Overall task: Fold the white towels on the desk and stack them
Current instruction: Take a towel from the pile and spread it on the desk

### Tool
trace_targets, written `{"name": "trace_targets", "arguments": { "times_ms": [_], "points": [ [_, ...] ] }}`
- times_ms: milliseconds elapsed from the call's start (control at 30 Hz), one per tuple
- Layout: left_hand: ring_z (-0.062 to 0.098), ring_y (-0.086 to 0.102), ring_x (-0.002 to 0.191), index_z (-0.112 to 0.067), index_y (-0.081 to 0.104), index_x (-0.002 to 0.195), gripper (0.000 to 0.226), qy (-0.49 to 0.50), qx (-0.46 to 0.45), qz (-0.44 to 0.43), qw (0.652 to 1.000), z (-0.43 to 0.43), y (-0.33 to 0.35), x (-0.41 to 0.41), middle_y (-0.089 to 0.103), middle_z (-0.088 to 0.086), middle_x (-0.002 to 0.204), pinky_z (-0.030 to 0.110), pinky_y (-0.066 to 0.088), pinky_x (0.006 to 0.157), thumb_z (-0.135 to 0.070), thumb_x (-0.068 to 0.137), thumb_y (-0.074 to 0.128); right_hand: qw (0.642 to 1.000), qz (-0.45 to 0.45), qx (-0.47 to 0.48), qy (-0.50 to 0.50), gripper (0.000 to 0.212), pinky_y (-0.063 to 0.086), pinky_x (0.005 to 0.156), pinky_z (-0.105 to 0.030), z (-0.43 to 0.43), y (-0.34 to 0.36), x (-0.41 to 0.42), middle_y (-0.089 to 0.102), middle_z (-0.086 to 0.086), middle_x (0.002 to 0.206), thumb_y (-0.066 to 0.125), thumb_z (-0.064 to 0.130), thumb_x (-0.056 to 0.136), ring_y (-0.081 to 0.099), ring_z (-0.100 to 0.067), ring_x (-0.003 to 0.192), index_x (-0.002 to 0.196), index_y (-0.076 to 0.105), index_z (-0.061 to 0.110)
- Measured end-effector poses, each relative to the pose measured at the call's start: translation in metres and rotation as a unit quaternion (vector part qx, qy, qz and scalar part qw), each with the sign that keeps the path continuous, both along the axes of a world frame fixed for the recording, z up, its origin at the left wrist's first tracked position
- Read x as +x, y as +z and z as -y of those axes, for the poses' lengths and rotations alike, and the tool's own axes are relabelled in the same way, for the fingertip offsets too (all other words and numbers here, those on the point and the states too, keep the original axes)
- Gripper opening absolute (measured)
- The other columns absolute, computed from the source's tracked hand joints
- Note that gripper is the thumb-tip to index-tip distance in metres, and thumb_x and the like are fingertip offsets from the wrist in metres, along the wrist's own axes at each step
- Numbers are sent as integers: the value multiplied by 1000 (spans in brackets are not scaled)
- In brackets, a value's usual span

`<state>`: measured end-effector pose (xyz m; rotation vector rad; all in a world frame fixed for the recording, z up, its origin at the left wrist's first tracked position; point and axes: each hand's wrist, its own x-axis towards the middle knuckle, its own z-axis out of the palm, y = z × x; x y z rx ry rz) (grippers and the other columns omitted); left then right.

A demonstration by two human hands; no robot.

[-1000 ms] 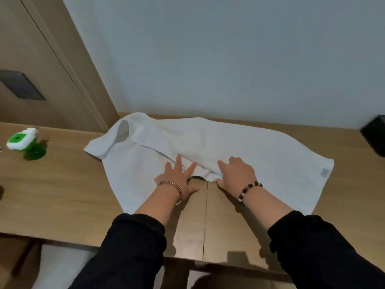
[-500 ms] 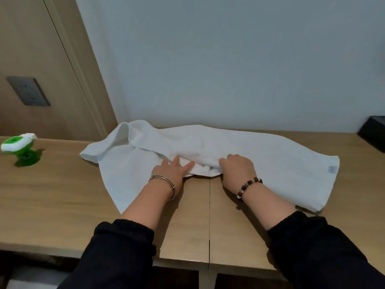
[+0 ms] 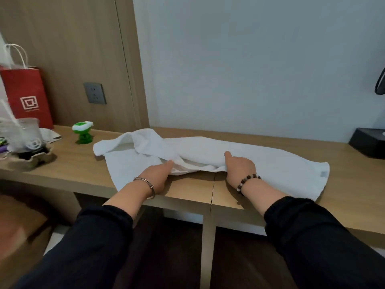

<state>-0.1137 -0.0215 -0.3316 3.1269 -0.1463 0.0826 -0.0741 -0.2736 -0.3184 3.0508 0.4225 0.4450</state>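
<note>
Towel position: the white towel (image 3: 270,163) lies unfolded along the middle of the desk (image 3: 73,165), its long side parallel to the rear edge. Its left end is rumpled and partly turned over on itself near the rear edge. Its right end lies flat and reaches toward the front edge, with a small grey label (image 3: 323,173) at the right corner. The middle of the near side is bunched into a ridge, which exposes bare desk at the front edge.

Left hand (image 3: 158,176): palm down on the desk near the front edge, fingers extended straight and together, with the tips touching the bunched near edge of the towel. A metal bangle (image 3: 145,185) sits on the wrist.

Right hand (image 3: 239,167): knuckles up, with fingers curled over the same bunched edge just right of the desk seam. It appears to grip the fabric, though the fingertips are hidden beneath the fold. A bead bracelet (image 3: 248,181) sits on the wrist. The hands are set apart, with the ridge of towel between them.

Other items: a green-and-white object (image 3: 83,132) stands near the rear edge, left of the towel and apart from it. A red paper bag (image 3: 27,97) and a clear cup (image 3: 27,134) occupy the far-left end. A black box (image 3: 368,144) sits at the right rear corner.
</note>
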Motion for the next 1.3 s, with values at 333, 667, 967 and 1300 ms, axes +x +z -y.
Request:
{"name": "trace_targets", "arguments": {
  "times_ms": [333, 667, 967, 1300],
  "points": [
    [27, 43, 130, -2, 67, 112, 38, 86, -86, 200, 972, -46, 25, -46, 56, 13, 131, 28, 23, 111, 14, 83, 47, 996, 35, -15, -87, 20, 39, 64, -29, 44, 93, -4, 58, -4, 79, 41, 6, 89, 56, -25, 72, 85, 60, 10],
    [19, 11, 145, -35, 44, 137, 41, 54, 5, 70, 996, 27, 13, -16, 22, -7, 156, 44, 9, 116, -42, 98, 35, 993, -30, -31, -109, 57, 23, 111, -48, 85, 43, 61, 20, -11, 154, 38, 31, 98, 23, -31, 138, 148, 15, 19],
    [19, -6, 146, -40, 3, 149, 58, 47, -38, -46, 997, 99, -30, 3, -6, -7, 159, 57, -3, 112, -57, 94, 14, 979, -203, 10, 5, 57, 14, 112, -55, 86, -30, 41, 4, 0, 159, 18, 56, 95, 3, -25, 145, 148, 11, 36],
    [17, -6, 146, -27, 17, 149, 57, -41, -22, 7, 999, 103, -31, 6, 7, -2, 158, 53, -2, 114, -48, 96, 19, 973, -140, 183, -23, 74, 45, 60, -32, 72, -3, 88, 59, -8, 90, 53, 21, 88, 56, -26, 72, 148, 9, 21]
  ]
}}
